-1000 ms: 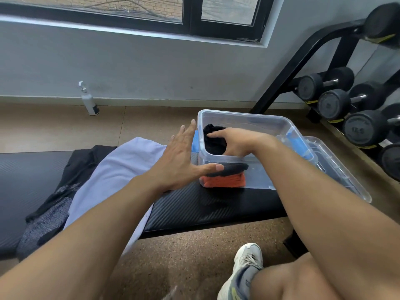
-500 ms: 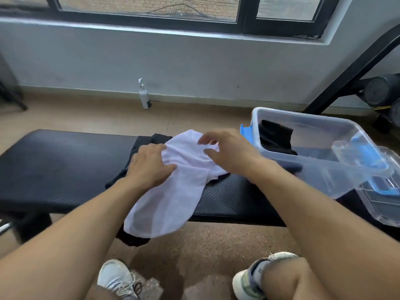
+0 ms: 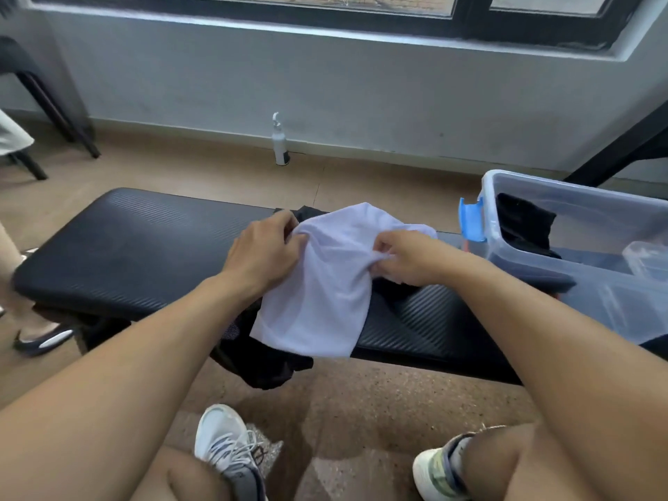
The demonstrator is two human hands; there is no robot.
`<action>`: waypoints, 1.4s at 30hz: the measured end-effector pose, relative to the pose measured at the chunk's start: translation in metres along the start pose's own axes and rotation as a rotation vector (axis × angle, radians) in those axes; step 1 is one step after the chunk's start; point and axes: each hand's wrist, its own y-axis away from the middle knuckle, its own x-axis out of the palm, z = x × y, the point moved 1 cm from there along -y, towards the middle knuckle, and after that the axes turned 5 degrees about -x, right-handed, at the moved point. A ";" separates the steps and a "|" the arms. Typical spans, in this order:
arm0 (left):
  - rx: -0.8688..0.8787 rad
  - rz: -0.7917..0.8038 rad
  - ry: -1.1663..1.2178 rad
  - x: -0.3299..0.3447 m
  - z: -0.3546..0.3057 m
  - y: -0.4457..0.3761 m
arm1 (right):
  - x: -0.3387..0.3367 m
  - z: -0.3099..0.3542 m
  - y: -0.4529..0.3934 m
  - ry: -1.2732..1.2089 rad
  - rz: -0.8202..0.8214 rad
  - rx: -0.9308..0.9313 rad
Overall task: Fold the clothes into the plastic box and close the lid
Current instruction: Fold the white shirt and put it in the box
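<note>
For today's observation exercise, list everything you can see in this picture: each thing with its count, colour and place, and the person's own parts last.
white garment: 1, white, on the bench, gripped by both hands
dark clothes: a pile, count unclear, black and grey, under the white garment, hanging over the bench's front edge
bench: 1, black padded, across the middle
plastic box: 1, clear, blue latch, on the bench at right, lid off
black garment: 1, black, inside the plastic box
pump bottle: 1, white, on the floor by the wall
window: 1, black frame, top
black frame leg: 1, black, right, by the wall
sneakers: 2, white, on the floor below
left hand: 1, gripping the garment's left side
right hand: 1, pinching its right side
</note>
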 end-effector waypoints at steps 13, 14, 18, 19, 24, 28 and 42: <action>0.248 0.118 0.283 -0.002 -0.038 0.044 | -0.027 0.043 0.030 -1.231 0.024 -0.069; 0.224 0.090 0.314 -0.001 -0.036 0.039 | -0.029 0.042 0.032 -1.214 0.059 -0.113; 0.128 0.055 0.439 -0.011 -0.026 0.023 | -0.027 0.036 0.032 -0.852 -0.052 -0.149; 0.097 0.065 0.455 -0.014 -0.024 0.021 | -0.024 0.034 0.030 -0.790 -0.121 -0.104; -0.081 0.072 0.580 -0.031 -0.002 0.004 | -0.022 0.027 0.025 -0.676 -0.327 0.036; -0.204 -0.039 0.440 -0.042 0.016 -0.006 | -0.027 0.024 0.026 -0.709 -0.400 0.044; 0.378 0.152 0.288 -0.021 -0.020 0.024 | -0.021 0.044 0.031 -0.914 -0.251 -0.216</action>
